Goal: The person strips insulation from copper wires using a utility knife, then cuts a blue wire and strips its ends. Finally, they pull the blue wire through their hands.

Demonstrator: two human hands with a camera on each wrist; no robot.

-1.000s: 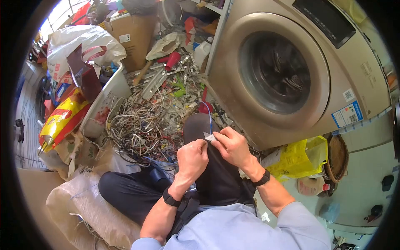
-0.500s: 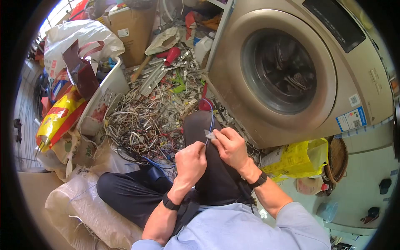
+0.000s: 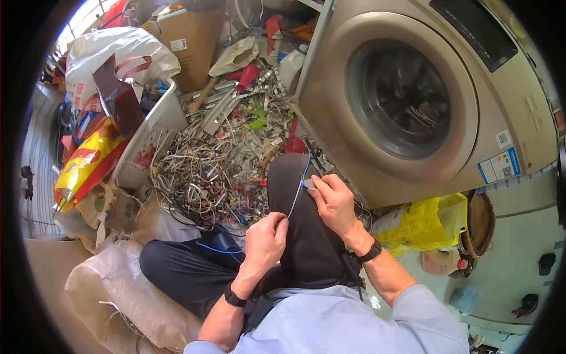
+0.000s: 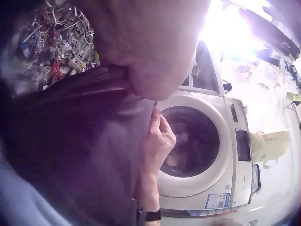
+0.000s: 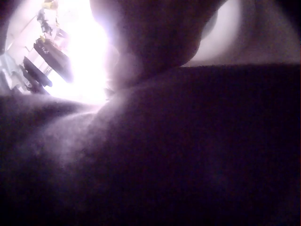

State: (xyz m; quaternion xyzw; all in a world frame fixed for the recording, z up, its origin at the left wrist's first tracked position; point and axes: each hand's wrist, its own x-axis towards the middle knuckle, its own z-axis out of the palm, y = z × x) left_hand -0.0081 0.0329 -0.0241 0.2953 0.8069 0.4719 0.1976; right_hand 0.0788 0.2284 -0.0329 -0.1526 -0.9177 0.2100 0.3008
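Note:
A thin blue-and-white wire (image 3: 298, 194) runs over the raised right knee, slanting between the two hands. My left hand (image 3: 265, 241) pinches its lower end between thumb and forefinger. Farther up, my right hand (image 3: 335, 206) pinches a small flat grey piece (image 3: 308, 184), and the wire passes right at those fingertips, its blue part looping above them. In the left wrist view the left hand (image 4: 146, 42) is large and blurred, the right hand (image 4: 159, 141) beyond the trouser leg. The right wrist view is mostly dark, and the held piece is hidden there.
A tangled heap of wires (image 3: 194, 171) and metal scraps (image 3: 221, 115) covers the floor ahead. The washing machine (image 3: 336, 135) stands at the right, a yellow bag (image 3: 421, 224) below it. A white tub (image 3: 150, 141) and a woven sack (image 3: 118, 295) are at the left.
My left hand has moved down and left, away from the right hand. A longer stretch of wire now shows between them. The right hand still pinches the grey piece.

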